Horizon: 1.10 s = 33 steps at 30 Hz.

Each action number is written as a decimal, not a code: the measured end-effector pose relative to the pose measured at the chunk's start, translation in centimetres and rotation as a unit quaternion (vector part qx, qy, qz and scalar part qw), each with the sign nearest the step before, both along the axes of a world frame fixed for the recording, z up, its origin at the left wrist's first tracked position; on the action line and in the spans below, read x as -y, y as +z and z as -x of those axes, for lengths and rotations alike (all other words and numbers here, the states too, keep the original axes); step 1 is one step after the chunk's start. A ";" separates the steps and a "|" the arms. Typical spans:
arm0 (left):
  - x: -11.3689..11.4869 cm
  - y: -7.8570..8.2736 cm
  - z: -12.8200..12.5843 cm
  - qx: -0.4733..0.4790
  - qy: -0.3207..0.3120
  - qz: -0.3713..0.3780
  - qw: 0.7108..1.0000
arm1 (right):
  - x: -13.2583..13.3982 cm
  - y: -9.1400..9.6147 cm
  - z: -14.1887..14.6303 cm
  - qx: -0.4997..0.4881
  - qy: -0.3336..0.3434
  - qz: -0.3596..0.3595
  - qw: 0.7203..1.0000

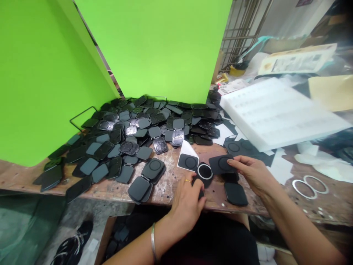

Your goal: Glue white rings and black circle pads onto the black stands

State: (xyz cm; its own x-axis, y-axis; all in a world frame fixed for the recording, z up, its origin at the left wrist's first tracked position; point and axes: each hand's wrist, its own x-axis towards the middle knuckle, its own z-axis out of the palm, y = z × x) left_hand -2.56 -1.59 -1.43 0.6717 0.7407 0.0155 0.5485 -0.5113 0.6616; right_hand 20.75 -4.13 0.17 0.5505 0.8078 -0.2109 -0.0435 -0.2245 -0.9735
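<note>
My right hand (252,175) pinches the edge of a thin black square pad (221,164) with a ring mark, held just above the bench. Curled over the near end of a black hinged piece is my left hand (189,200), thumb and fingers gripping it at the bench. A white ring (205,171) lies on that piece's far panel. A black ring-marked pad on white backing paper (188,162) sits just beyond the left fingertips. Close to my right hand is another black rounded panel (236,194). Hinged pieces (139,188) lie stacked to the left.
A large heap of black hinged pieces (143,125) covers the back and left of the bench. Green panels (165,48) stand behind it. A white foam block (284,110), paper scraps (280,167) and two loose rings (305,189) are on the right.
</note>
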 end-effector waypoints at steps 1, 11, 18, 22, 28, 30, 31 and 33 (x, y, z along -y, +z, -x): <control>-0.3 -0.1 0.4 0.020 0.010 0.021 1.000 | 0.0 -0.1 0.3 -0.004 0.012 0.009 1.000; -2.9 1.3 3.1 0.164 0.104 0.357 0.914 | -0.4 1.0 4.2 -0.105 0.131 0.042 0.985; -2.7 2.0 3.6 0.275 0.152 0.567 0.762 | -0.3 1.3 6.5 -0.134 0.137 0.059 0.980; -2.5 2.2 3.7 0.287 0.141 0.580 0.749 | -0.3 1.5 7.3 -0.128 0.134 0.064 0.981; -2.5 2.4 4.0 0.258 0.132 0.564 0.773 | -0.1 1.0 7.4 -0.121 0.165 0.089 0.975; -2.4 2.5 4.0 0.258 0.133 0.563 0.773 | -0.1 0.9 7.4 -0.122 0.167 0.088 0.974; -2.4 2.5 4.0 0.259 0.134 0.563 0.773 | -0.1 0.9 7.4 -0.123 0.165 0.087 0.975; -2.3 2.5 3.9 0.259 0.135 0.563 0.773 | -0.1 0.8 7.5 -0.122 0.160 0.087 0.976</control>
